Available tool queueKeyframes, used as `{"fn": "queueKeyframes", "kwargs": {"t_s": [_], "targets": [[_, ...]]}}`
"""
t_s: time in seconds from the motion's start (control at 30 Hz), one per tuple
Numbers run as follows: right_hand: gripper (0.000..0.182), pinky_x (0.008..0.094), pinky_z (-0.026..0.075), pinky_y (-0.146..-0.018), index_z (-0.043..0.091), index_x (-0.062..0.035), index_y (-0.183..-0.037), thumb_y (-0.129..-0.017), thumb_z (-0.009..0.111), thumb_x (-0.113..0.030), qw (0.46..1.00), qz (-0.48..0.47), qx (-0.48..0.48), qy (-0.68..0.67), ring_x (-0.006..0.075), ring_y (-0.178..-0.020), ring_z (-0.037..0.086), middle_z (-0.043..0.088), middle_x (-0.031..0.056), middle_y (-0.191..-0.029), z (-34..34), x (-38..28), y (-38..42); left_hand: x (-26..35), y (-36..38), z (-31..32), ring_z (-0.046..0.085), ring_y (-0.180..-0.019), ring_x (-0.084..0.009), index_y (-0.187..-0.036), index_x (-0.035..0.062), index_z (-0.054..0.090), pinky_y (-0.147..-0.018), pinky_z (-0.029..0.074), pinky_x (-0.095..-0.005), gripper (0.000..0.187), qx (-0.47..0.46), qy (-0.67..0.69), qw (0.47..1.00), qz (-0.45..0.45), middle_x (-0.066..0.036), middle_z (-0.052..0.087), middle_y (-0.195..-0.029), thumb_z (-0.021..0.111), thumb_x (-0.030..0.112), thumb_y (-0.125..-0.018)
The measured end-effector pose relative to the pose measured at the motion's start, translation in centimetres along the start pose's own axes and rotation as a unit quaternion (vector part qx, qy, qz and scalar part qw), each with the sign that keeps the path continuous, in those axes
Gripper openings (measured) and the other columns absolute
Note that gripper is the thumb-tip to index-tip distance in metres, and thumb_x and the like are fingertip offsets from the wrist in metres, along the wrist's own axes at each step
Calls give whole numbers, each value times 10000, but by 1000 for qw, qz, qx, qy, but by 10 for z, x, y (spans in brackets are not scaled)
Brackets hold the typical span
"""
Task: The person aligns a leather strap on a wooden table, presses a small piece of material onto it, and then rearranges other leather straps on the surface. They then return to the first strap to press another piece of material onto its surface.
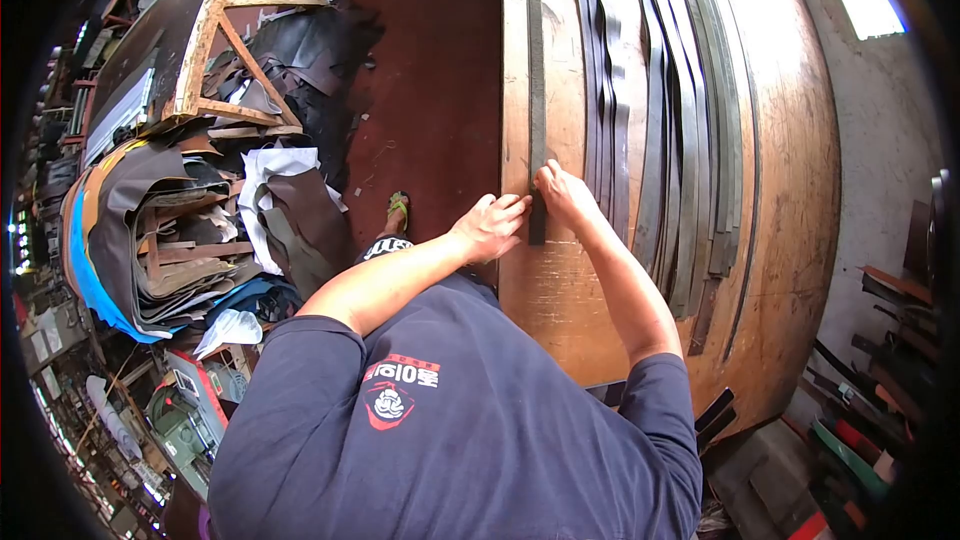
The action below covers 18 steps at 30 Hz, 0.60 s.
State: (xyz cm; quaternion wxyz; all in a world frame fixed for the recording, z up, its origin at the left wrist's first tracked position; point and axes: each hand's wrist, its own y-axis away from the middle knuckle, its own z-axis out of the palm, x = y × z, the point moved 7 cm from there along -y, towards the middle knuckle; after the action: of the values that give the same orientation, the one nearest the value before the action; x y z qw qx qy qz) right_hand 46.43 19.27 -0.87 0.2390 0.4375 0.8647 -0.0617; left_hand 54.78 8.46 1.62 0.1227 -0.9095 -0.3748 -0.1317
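Nearest, a dark T-shirt (470, 440) fills the foreground; its chest print (390, 405) shows pale characters and a red-and-white emblem, too distorted to read surely. Just beyond, on the left, white lettering on the dark shorts (385, 246) is partly covered, so the word cannot be made out.

Farther up, both hands meet at a long dark strip (537, 140) lying lengthwise along the left side of the wooden table (785, 190). The left hand (490, 226) is half curled, its fingertips at the strip's left edge. The right hand (566, 195) is bent inward, thumb and fingers drawn together at the right edge. Whether either one truly grips the strip, I cannot tell. The strip's near end lies on the wood just below the hands, and the rest runs away toward the far edge.

Right of the hands, more dark strips (690, 140) lie lengthwise in bunches. Far left, a wooden frame (215, 30) stands above folded sheets (190, 230).
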Motion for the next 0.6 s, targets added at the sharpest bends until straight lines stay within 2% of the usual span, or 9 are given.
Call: {"fn": "queueKeyframes", "kwargs": {"t_s": [0.03,0.13,0.2,0.27,0.33,0.37,0.47,0.5,0.6], "targets": [[114,441,515,-667,510,-38,-941,-916,536,-146,1000,0,-1,0,352,-792,626,538,171,-917,-2,0,-2,1,-1,-4,478,-1175,-201,-1193,25,617,-846,431,-341,589,11,-4,1000,-1,-87,531,-1329,751,294,-686],[104,458,512,-680,507,-37,-967,-913,523,-124,998,37,19,-36,380,-806,622,543,194,-952,-8,10,-13,2,-2,-6,484,-1163,-209,-1182,18,618,-835,430,-346,578,16,-3,1000,7,-99,528,-1331,751,290,-689],[99,461,490,-718,518,-26,-982,-927,505,-107,993,46,110,-25,416,-855,583,544,209,-941,-20,30,-30,2,-3,-7,487,-1158,-214,-1183,11,615,-833,430,-350,581,17,-2,1000,6,-106,526,-1332,748,289,-691],[96,463,481,-736,517,-17,-975,-930,502,-101,973,70,205,-80,428,-863,576,557,223,-947,-58,47,-57,2,-2,-6,489,-1154,-219,-1184,4,611,-831,430,-355,583,17,0,1000,5,-112,524,-1334,746,288,-693],[97,473,486,-713,519,-42,-973,-933,485,-124,977,38,207,-38,421,-838,598,564,226,-959,-81,56,-87,2,-2,-4,490,-1150,-229,-1194,-9,600,-843,427,-367,587,11,-10,1000,13,-122,520,-1335,731,296,-710],[112,472,484,-717,512,-30,-972,-932,497,-133,986,15,162,-27,420,-837,596,572,233,-964,-81,57,-101,2,-2,-5,490,-1150,-229,-1194,-9,600,-843,427,-367,587,12,-12,1000,14,-122,520,-1335,731,296,-710],[125,477,481,-725,517,-25,-961,-935,498,-147,993,14,116,-4,418,-840,597,578,230,-952,-78,55,-120,3,-4,-4,486,-1156,-241,-1217,-13,583,-859,423,-375,599,-10,-19,1000,5,-127,513,-1340,714,309,-730],[176,473,485,-734,523,-13,-969,-956,461,-178,992,18,126,14,420,-835,605,602,238,-926,-77,56,-124,4,-4,-3,484,-1158,-246,-1223,-15,576,-865,421,-379,600,-21,-18,1000,7,-128,511,-1343,708,314,-739],[136,452,481,-715,513,-16,-968,-958,490,-150,985,58,162,-32,413,-839,602,606,234,-896,-75,80,-142,4,-1,2,467,-1180,-251,-1235,-9,562,-876,417,-390,598,-47,-24,998,20,-123,499,-1345,694,329,-761]]}}
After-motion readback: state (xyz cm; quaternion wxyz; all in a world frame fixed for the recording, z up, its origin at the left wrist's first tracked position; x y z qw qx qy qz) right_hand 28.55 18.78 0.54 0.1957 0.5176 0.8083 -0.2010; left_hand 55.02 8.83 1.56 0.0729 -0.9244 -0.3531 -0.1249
